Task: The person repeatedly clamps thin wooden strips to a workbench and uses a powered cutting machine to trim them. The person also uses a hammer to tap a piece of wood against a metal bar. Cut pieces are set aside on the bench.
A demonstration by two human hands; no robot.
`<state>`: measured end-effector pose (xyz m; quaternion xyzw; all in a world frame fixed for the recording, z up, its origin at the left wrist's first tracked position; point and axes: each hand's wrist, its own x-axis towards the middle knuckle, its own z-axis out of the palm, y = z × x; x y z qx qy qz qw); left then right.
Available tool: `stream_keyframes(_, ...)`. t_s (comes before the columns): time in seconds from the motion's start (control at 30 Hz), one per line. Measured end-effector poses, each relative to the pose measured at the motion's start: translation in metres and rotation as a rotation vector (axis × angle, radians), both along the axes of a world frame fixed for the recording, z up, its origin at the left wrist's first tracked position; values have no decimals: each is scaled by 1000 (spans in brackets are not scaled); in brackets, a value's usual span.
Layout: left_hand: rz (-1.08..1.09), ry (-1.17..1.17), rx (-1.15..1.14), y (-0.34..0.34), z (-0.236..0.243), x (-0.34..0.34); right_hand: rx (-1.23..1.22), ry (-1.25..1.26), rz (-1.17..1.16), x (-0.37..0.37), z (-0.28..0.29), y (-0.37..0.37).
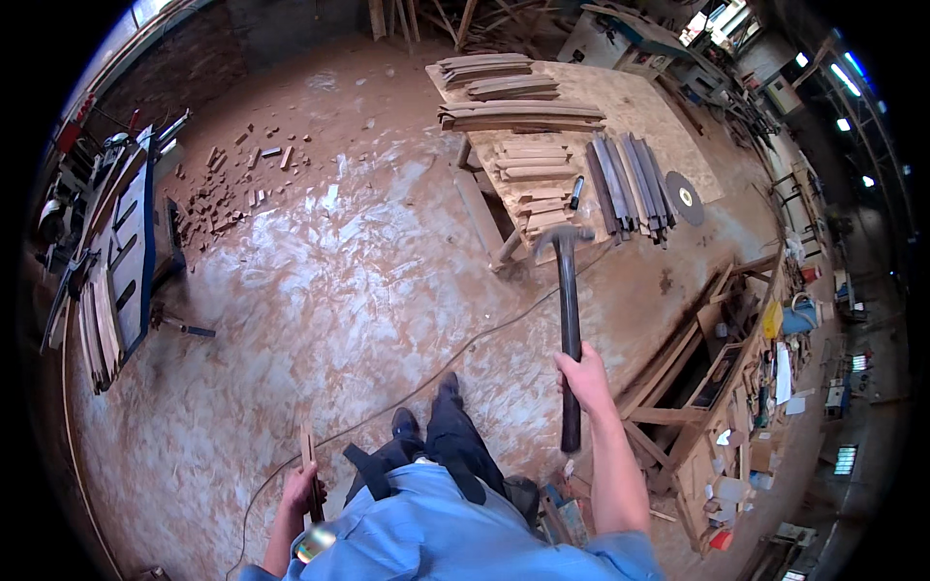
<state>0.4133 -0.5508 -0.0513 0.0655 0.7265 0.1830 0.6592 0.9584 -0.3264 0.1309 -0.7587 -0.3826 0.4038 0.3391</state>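
My right hand (584,375) grips the dark handle of a claw hammer (568,290), held upright with its metal head pointing toward the workbench. My left hand (300,492) hangs low by my hip and holds a narrow wooden strip (309,465) that stands nearly upright. I am standing on a dusty reddish floor, with my dark trousers and shoes (426,416) below me. A workbench (639,107) ahead carries stacks of curved wooden slats (523,114), a row of dark slats (630,184) and a round grinding disc (685,198).
A cable (407,397) snakes across the floor past my feet. Small wood offcuts (232,174) are scattered at the left. A machine with blue panels (126,242) stands at the far left. Cluttered wooden shelves (746,387) line the right side.
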Motion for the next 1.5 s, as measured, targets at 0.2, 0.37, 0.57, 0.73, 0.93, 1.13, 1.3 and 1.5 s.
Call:
stream_keyframes(0.2,28,213,84,70,51,9,-23,-35,-57,26,-44,116)
stream_keyframes(0.37,161,307,239,134,109,31,-4,-56,-49,64,-80,218)
stream_keyframes(0.57,189,409,313,224,196,75,-24,-108,79,101,-119,302)
stream_keyframes(0.73,95,471,359,297,206,73,-2,-423,303,145,-128,282)
stream_keyframes(0.93,263,429,497,312,209,1,-113,-906,542,127,-100,287)
stream_keyframes(1.13,264,495,566,345,189,-63,-239,-1024,373,91,-64,325)
stream_keyframes(1.3,543,232,751,366,179,-149,-122,-996,461,-10,-70,385)
stream_keyframes(1.5,608,314,700,371,168,-239,-190,-405,569,-218,-111,441)
